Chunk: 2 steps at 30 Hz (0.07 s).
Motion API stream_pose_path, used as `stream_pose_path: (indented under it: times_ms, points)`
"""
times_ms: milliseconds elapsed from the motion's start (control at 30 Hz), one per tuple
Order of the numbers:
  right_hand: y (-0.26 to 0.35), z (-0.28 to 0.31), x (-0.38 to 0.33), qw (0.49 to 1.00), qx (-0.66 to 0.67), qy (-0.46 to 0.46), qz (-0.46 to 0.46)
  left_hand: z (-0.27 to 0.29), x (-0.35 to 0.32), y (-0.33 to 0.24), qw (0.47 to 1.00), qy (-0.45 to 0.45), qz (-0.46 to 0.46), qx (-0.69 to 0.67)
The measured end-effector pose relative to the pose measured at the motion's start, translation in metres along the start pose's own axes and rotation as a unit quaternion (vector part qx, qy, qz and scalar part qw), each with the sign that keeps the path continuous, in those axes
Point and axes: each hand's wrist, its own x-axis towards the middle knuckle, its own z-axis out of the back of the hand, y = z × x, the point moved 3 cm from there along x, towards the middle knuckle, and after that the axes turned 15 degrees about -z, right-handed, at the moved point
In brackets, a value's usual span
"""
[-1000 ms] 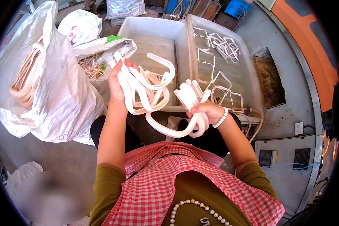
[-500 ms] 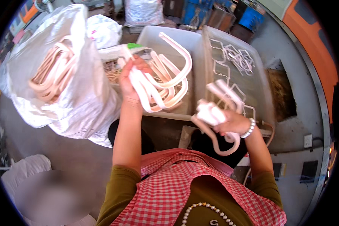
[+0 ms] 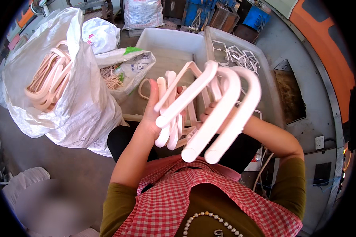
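Two bunches of pale pink, U-shaped pieces, apparently plastic, come together in front of me. My left hand (image 3: 151, 112) is wrapped round the left bunch (image 3: 171, 132), thumb upright along its side. From the right, my right hand (image 3: 221, 117) reaches in behind larger, thick bent pieces (image 3: 247, 98), which hide most of its fingers. Their round ends point down toward my apron. The two bunches overlap, and I cannot tell exactly where they touch. More such pieces (image 3: 51, 77) fill the open white sack (image 3: 81, 106) at my left.
A pale plastic tub (image 3: 168, 39) stands beyond my hands; beside it, another tub (image 3: 271, 85) holds white bent wire frames (image 3: 243, 59). A smaller sack (image 3: 140, 65) contains thin pinkish sticks (image 3: 111, 78). A grey metal panel (image 3: 300, 91) with a cut-out borders the right.
My right hand has swung left and inward, bringing its pieces up against the left bunch. My left hand has lowered and turned its bunch more upright.
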Motion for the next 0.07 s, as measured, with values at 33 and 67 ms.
stream_pose_path:
  times_ms: [33,67]
  points:
    - [0.0021,-0.0101,-0.0007,1.000,0.004,0.007,-0.002,0.0004,-0.0044,0.0037,0.998,0.035,0.028,-0.051]
    - [0.0011,-0.0154,-0.0062,0.999,-0.013,0.052,-0.001,0.0011,-0.0091,0.0069,0.991,0.066,0.057,-0.103]
